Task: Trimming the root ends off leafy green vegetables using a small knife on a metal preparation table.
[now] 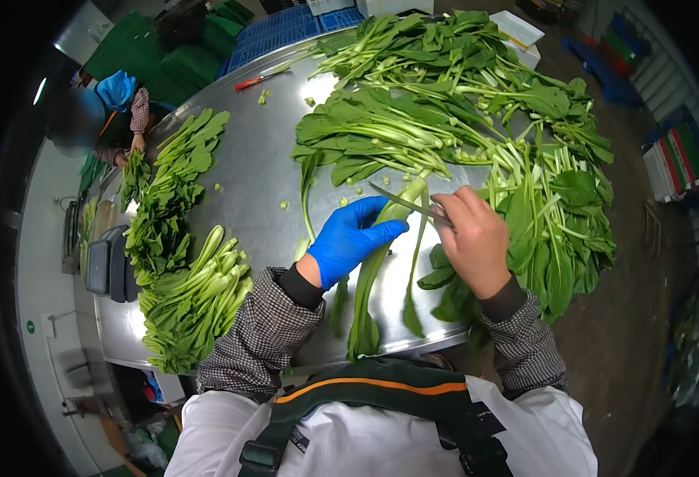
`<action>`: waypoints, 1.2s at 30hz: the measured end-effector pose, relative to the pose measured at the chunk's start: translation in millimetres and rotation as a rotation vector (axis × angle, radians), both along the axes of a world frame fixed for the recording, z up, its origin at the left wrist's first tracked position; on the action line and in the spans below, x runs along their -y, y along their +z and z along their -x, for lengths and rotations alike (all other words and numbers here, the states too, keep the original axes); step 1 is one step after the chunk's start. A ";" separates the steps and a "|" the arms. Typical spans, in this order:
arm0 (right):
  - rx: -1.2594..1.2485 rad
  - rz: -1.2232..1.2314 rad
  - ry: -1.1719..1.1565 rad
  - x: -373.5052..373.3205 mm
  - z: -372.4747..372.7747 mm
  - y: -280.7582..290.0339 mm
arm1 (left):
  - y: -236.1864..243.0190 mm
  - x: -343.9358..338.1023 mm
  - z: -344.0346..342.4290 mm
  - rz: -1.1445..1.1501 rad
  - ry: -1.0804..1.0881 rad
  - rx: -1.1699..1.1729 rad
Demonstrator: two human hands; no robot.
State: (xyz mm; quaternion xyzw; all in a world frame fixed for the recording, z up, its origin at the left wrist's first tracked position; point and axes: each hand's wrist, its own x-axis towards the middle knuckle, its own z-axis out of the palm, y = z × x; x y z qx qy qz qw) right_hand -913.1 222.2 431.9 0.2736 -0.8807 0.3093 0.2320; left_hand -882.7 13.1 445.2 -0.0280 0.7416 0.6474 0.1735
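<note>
My left hand (355, 238), in a blue glove, is closed around a leafy green vegetable stalk (369, 286). Its cut end points up and away from me, and its leaves hang toward the table's near edge. Bare, my right hand (475, 238) grips a knife, whose handle the fingers mostly hide. The knife blade (397, 199) lies across the stalk near its upper end, just beyond my gloved fingers. Close to my right hand, a heap of loose leafy greens (556, 230) covers the table's right side.
More greens (381, 131) are piled beyond my hands on the metal table (246, 175), among cut stem bits. Greens (198, 306) lie in a row at left. A red-handled knife (258, 81) lies far off. A co-worker's hand (137, 143) touches greens at far left, near a dark device (111, 262).
</note>
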 end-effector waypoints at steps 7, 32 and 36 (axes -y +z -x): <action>0.255 0.021 -0.035 -33.7 19.6 -75.5 | 6.9 0.8 -5.9 -0.277 0.006 0.068; 0.837 0.076 0.348 16.3 48.5 -55.1 | -30.9 69.6 -29.3 -0.080 0.034 0.162; 0.262 -0.088 -0.026 28.6 118.9 -107.9 | -31.7 78.7 -28.5 -0.052 0.130 0.081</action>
